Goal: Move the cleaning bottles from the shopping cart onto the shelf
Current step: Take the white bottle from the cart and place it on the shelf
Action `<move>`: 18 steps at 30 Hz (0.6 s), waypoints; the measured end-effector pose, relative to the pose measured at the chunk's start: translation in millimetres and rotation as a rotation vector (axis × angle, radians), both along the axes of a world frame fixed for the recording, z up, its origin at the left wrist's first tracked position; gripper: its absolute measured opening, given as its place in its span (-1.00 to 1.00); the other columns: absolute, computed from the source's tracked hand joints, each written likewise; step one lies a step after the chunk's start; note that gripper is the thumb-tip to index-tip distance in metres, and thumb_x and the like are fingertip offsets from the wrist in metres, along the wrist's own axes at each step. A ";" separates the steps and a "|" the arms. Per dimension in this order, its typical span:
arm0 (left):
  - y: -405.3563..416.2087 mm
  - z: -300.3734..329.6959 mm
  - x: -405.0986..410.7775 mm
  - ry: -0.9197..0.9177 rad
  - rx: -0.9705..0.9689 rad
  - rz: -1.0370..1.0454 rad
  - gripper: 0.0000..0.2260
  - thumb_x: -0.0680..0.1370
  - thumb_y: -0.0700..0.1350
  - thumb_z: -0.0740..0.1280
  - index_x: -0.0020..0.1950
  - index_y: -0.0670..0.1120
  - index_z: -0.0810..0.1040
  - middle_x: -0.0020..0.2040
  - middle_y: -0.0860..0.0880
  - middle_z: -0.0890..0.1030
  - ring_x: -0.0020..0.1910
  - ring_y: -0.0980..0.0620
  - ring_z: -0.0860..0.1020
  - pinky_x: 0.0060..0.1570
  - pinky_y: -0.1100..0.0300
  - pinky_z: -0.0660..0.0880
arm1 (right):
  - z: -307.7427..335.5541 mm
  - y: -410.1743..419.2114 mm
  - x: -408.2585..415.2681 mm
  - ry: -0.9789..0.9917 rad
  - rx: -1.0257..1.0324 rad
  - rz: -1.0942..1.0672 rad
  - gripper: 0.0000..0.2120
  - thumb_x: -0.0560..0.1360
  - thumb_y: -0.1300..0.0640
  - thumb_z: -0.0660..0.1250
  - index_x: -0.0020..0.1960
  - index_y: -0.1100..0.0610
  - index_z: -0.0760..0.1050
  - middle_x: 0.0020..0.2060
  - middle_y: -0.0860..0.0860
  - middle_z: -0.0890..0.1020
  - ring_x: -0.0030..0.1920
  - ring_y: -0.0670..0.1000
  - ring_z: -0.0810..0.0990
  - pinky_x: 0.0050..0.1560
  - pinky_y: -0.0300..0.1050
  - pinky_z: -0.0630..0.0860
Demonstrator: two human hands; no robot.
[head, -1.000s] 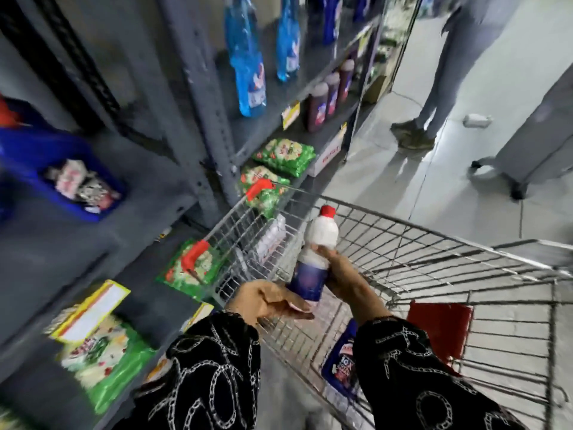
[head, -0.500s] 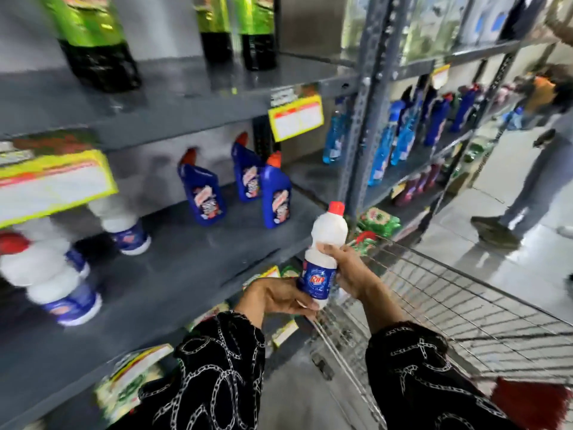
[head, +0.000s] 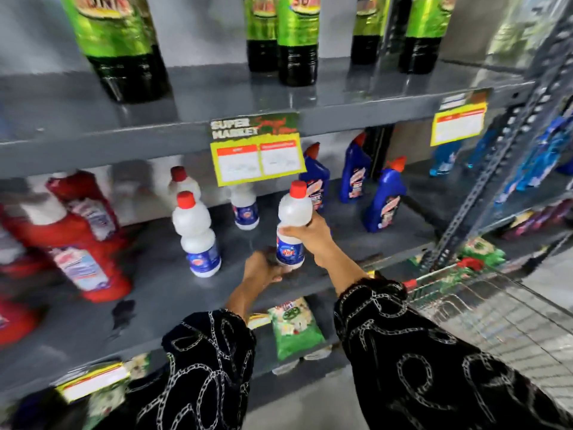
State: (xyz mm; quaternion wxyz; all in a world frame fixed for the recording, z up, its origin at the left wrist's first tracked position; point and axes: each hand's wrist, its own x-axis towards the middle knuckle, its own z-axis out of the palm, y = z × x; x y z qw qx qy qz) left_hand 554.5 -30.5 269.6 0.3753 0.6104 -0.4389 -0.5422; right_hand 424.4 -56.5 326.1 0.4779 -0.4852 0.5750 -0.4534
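Holding a white bottle (head: 294, 225) with a red cap upright above the grey metal shelf (head: 313, 262), a person reaches forward with both arms in black sleeves patterned with white chains. The right hand (head: 310, 232) is wrapped around the bottle's waist, fingers closed on it just above the blue label. The left hand (head: 263, 270) cups the bottle's base from below and to the left, fingers curled against its bottom edge. Whether the base touches the shelf cannot be told, since the left hand hides it.

Just to the left on the same shelf stands a matching white bottle (head: 197, 235) (red cap, blue label at the bottom), and two more of the same kind stand further back, partly hidden by a yellow price tag (head: 259, 159) hanging from the shelf above. Red bottles (head: 80, 240) fill the left end of the shelf, blurred. Blue bottles (head: 384, 197) with red angled tops stand to the right, behind the held bottle.

On the upper shelf are dark bottles with green labels (head: 297, 35). Below the working shelf lies a green packet (head: 294, 328). At the lower right, the wire shopping cart (head: 483, 308) shows its front rim, near the shelf's upright post.
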 end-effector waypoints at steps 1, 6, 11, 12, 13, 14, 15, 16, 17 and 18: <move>-1.2 -3.3 5.9 -0.084 -0.045 0.035 -0.71 0.47 -0.35 0.30 0.18 -0.22 0.52 -0.09 -0.22 0.63 -0.23 -0.08 0.60 -0.25 0.04 0.57 | -2.0 -3.0 9.8 0.035 -0.009 -0.013 -0.32 0.03 0.00 0.59 0.14 0.07 0.56 0.05 0.06 0.69 0.04 0.06 0.65 0.11 0.06 0.60; -3.5 -6.9 10.9 -0.301 -0.164 0.146 -0.77 0.41 -0.27 0.39 0.06 -0.17 0.62 -0.25 -0.16 0.63 -0.38 -0.04 0.56 -0.20 0.04 0.64 | -4.3 -15.6 39.5 0.112 -0.023 -0.062 -0.39 0.16 0.05 0.58 0.19 0.05 0.52 0.11 0.05 0.65 0.11 0.07 0.61 0.15 0.06 0.56; -16.3 -3.5 5.3 -0.355 -0.115 0.245 -0.89 0.39 -0.19 0.38 -0.17 -0.23 0.61 -0.36 -0.12 0.61 -0.46 -0.03 0.54 -0.30 0.14 0.55 | -8.7 -29.0 46.8 0.139 -0.048 -0.062 -0.29 0.15 -0.02 0.58 0.26 0.05 0.46 0.18 0.05 0.62 0.19 0.09 0.58 0.21 0.12 0.53; -18.0 -3.0 3.8 -0.344 -0.108 0.252 -0.89 0.40 -0.19 0.38 -0.16 -0.24 0.61 -0.36 -0.11 0.60 -0.50 0.01 0.51 -0.38 0.21 0.49 | -7.9 -30.4 46.5 0.151 -0.052 -0.063 -0.27 0.15 -0.03 0.58 0.28 0.06 0.45 0.19 0.05 0.62 0.21 0.10 0.57 0.22 0.13 0.52; -19.5 -3.0 2.4 -0.339 -0.103 0.256 -0.88 0.41 -0.19 0.38 -0.15 -0.24 0.60 -0.35 -0.12 0.60 -0.52 0.05 0.49 -0.47 0.27 0.44 | -6.4 -31.3 46.4 0.169 -0.060 -0.060 -0.27 0.18 -0.04 0.57 0.29 0.08 0.44 0.21 0.07 0.61 0.23 0.11 0.56 0.23 0.14 0.51; -21.0 -4.0 1.1 -0.344 -0.103 0.264 -0.88 0.43 -0.18 0.37 -0.14 -0.23 0.60 -0.34 -0.13 0.62 -0.51 0.05 0.50 -0.50 0.31 0.40 | -3.6 -31.4 45.8 0.186 -0.064 -0.057 -0.28 0.21 -0.03 0.56 0.30 0.11 0.42 0.23 0.09 0.60 0.24 0.13 0.54 0.24 0.14 0.50; -22.1 -5.0 -0.8 -0.359 -0.108 0.277 -0.87 0.44 -0.16 0.36 -0.12 -0.22 0.60 -0.31 -0.16 0.65 -0.46 0.01 0.54 -0.46 0.28 0.41 | -2.9 -32.6 45.0 0.201 -0.065 -0.056 -0.30 0.25 -0.01 0.55 0.31 0.13 0.41 0.24 0.10 0.59 0.25 0.14 0.54 0.25 0.13 0.49; -22.2 -5.8 -2.8 -0.379 -0.118 0.293 -0.86 0.45 -0.14 0.35 -0.10 -0.20 0.58 -0.25 -0.18 0.68 -0.37 -0.06 0.59 -0.36 0.23 0.44 | -1.9 -32.9 43.6 0.211 -0.063 -0.052 -0.33 0.27 0.00 0.53 0.31 0.14 0.40 0.24 0.12 0.58 0.25 0.14 0.53 0.25 0.12 0.49; -21.1 -5.7 -6.1 -0.396 -0.126 0.318 -0.84 0.45 -0.11 0.34 -0.06 -0.18 0.55 -0.17 -0.20 0.69 -0.25 -0.13 0.63 -0.26 0.17 0.50 | -1.2 -31.8 41.1 0.215 -0.066 -0.049 -0.35 0.28 0.02 0.53 0.30 0.14 0.40 0.24 0.12 0.58 0.24 0.14 0.54 0.24 0.11 0.50; -18.7 -6.1 -10.8 -0.405 -0.139 0.342 -0.82 0.47 -0.10 0.32 -0.01 -0.17 0.51 -0.09 -0.22 0.69 -0.14 -0.20 0.63 -0.17 0.09 0.54 | -2.0 -30.2 37.3 0.203 -0.072 -0.040 -0.36 0.29 0.04 0.52 0.30 0.13 0.40 0.23 0.11 0.59 0.23 0.13 0.55 0.23 0.11 0.51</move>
